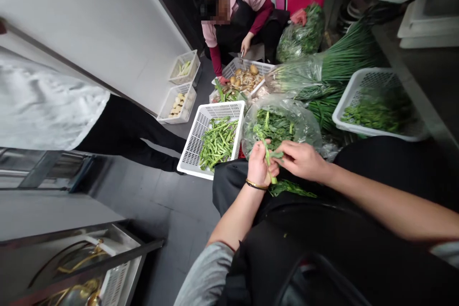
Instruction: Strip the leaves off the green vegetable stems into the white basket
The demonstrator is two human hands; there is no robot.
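Grey tiled floor (172,222) runs through a narrow, crowded kitchen storage space, seen from above at a tilt. At the left stands a person in a pale top and black trousers (125,129). At the top, a co-worker in a pink top and dark apron (233,33) crouches over a white perforated plastic basket of potatoes and peelings (233,65), with a thin tool in one hand.

Nearest the viewer, two bare hands work above a lap covered in black fabric (229,184). A slender, bright green vegetable stem (267,155) lies slantwise in the left hand (261,162), whose grip is closed around it. The right hand (301,158) has its thumb and fingers pinched together on a flat green leaf (277,154) beside the stem.

The work looks partway along. A white rectangular plastic basket (193,141), left of the hands, holds a loose pile of green stems (219,146), apparently already stripped. Just beyond the hands, a clear plastic bag (309,122) still holds a good amount of leafy greens (278,131), seemingly left to do. Loose dark leaves (294,189) lie below the right hand. Whether the greens in the white basket at the right (373,132) belong to this work is unclear.
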